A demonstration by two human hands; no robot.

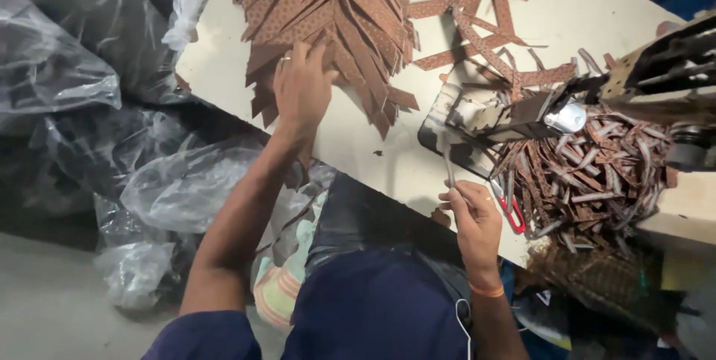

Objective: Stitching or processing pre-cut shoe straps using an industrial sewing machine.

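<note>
Pale tabletop (358,144) is running diagonally through the head view, and we are noting its corners being cut off at the top and right edges. We are seeing clear plastic bags (67,76) crowding the floor on the left, their contents too dim to make out.

We are observing the left hand (300,88) lying flat, fingers spread, pressing on the near edge of a fanned heap of brown dotted strips (328,9); it is gripping nothing that we can confirm, and the fingertips are partly lost among the strips. That heap is sitting at the top centre of the table, its far part running out of frame.

We are observing the right hand (471,218) closed in a pinch around 1 thin pale strip (447,162), which is pointing up toward the dark machine base (470,117). Whether the strip is touching the base, we cannot tell.

Beside that hand, red-handled scissors (513,214) are lying half buried under a tangle of folded strips (597,173). Machine head (664,69) is entering from the right, mostly cropped, and its working parts are blurred. Loose offcuts (477,2) are lying scattered behind it.
</note>
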